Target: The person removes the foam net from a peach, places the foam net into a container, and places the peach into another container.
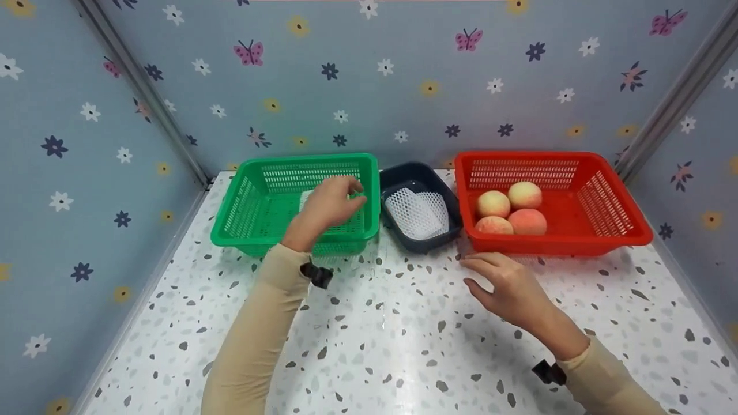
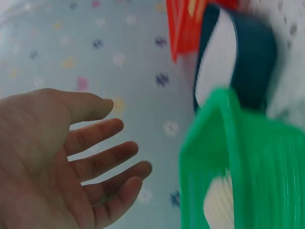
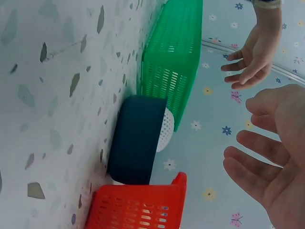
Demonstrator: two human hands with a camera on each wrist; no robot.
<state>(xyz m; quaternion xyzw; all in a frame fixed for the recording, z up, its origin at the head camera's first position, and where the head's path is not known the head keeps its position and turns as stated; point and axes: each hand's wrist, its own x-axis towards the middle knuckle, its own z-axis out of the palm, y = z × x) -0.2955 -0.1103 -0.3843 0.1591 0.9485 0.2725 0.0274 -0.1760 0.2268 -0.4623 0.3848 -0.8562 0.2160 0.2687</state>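
My left hand point(image 1: 331, 203) hovers over the green basket point(image 1: 228, 230), fingers relaxed and apart, with nothing in its palm. Below it, partly hidden by the hand, lies a white netted item point(image 1: 305, 199); the left wrist view shows it as a pale rounded shape point(image 2: 219, 202) behind the rim. In front of the red basket point(image 1: 628, 230), my right hand point(image 1: 510, 288) is held with loosely bent fingers and holds nothing. Several peaches point(image 1: 527, 222) sit at the left side of the red basket. White foam net sleeves point(image 1: 412, 213) lie in the dark blue bin point(image 1: 424, 245) between the baskets.
All three containers stand in a row at the back of the speckled white tabletop point(image 1: 392, 334), close against the flowered back wall point(image 1: 403, 86). Side panels point(image 1: 86, 202) enclose the table left and right. The dark bin sits tightly between both baskets.
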